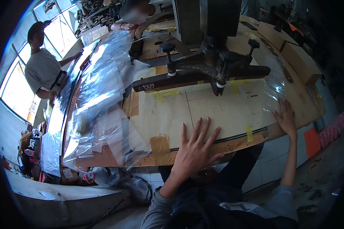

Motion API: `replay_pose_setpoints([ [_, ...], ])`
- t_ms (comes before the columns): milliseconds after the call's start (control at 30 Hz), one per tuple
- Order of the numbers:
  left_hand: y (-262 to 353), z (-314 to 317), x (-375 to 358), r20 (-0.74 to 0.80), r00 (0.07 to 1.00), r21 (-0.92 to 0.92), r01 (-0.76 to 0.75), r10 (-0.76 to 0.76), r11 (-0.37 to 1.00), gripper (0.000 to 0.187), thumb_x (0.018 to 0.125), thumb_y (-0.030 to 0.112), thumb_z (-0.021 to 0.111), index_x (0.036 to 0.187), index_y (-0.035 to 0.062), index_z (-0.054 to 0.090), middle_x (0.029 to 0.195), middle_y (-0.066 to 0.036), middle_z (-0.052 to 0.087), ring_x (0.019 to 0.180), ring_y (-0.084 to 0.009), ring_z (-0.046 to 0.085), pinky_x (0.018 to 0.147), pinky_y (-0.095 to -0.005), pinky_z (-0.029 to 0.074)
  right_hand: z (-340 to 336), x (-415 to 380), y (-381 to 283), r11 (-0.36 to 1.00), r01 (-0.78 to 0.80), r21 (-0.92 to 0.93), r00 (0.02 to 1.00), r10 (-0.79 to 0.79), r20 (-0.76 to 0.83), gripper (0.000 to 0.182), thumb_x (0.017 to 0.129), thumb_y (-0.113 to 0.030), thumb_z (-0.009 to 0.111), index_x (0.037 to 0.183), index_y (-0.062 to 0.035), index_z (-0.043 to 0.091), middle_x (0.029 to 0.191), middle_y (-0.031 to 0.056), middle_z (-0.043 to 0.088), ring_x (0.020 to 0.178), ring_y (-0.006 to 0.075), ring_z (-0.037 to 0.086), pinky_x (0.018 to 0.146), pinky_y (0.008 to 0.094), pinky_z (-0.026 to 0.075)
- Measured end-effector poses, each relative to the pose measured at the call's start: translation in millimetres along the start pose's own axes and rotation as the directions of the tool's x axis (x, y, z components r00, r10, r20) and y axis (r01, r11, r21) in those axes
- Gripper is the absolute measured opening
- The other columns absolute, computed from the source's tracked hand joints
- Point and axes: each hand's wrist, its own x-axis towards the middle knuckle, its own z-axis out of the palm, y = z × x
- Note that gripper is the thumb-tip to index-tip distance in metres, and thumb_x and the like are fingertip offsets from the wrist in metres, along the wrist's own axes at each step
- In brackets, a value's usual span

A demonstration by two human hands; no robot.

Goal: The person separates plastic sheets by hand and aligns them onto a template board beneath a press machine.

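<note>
My left hand lies with fingers spread at the front edge of a pale flat sheet marked with thin dark lines. Brown tape and yellow tape hold the sheet's front edge to the wooden table. To the right, my right hand rests with fingers stretched out, its fingertips at the lower end of a clear plastic sheet. Over the pale sheet stands a machine head with a dark crossbar and black knobs. Neither hand holds anything.
Clear plastic bags lie heaped on the left of the table. A person stands at the far left, and another person leans in at the back. Cardboard boxes sit at the right edge. A phone lies at the back right.
</note>
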Motion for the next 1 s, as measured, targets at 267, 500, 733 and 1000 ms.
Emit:
replay_pose_setpoints([
  [267,1,-2,1,-0.029,0.999,-0.013,0.017,-0.017,1.000,0.076,0.083,0.067,0.049,0.144,0.0234,0.039,0.153,-0.011,0.029,0.143,-0.0312,0.024,0.113,-0.0610,0.014,3,-86,-64,0.989,0.066,0.133,0.991,-0.049,-0.128,0.067,0.092,-0.047,0.055,0.138,-0.0026,0.037,0.149,0.0298,0.025,0.142,0.0409,0.021,0.110,0.0639,0.014],
  [500,0,-2,-1,-0.031,1.000,-0.019,-0.004,0.003,1.000,0.075,0.085,0.067,0.046,0.144,0.0203,0.040,0.153,-0.013,0.029,0.143,-0.0307,0.022,0.112,-0.0602,0.015,3,-136,-173,0.972,0.211,0.104,0.945,-0.175,-0.277,0.061,0.091,-0.055,0.050,0.113,0.0016,0.050,0.139,0.0256,0.037,0.133,0.0384,0.035,0.106,0.0697,0.013],
  [733,-3,-8,-1,-0.021,0.997,-0.080,-0.077,0.076,0.994,0.065,0.084,0.060,0.054,0.141,0.0315,0.044,0.152,-0.006,0.033,0.142,-0.0299,0.027,0.112,-0.0617,0.016,-36,-113,-183,0.672,0.557,0.488,0.814,-0.558,-0.162,0.027,0.082,-0.027,0.070,0.077,-0.0033,0.058,0.089,0.0108,0.063,0.088,0.0300,0.061,0.104,0.0490,0.036],
  [1000,-3,-7,-3,-0.032,0.996,-0.096,-0.085,0.082,0.992,0.061,0.081,0.059,0.059,0.137,0.0369,0.049,0.152,-0.002,0.035,0.141,-0.0283,0.029,0.112,-0.0612,0.016,-44,5,-168,0.610,0.734,-0.298,0.600,-0.788,-0.136,0.036,0.085,-0.025,0.062,0.115,-0.0051,0.064,0.123,0.0064,0.061,0.119,0.0186,0.054,0.108,0.0488,0.031],
])
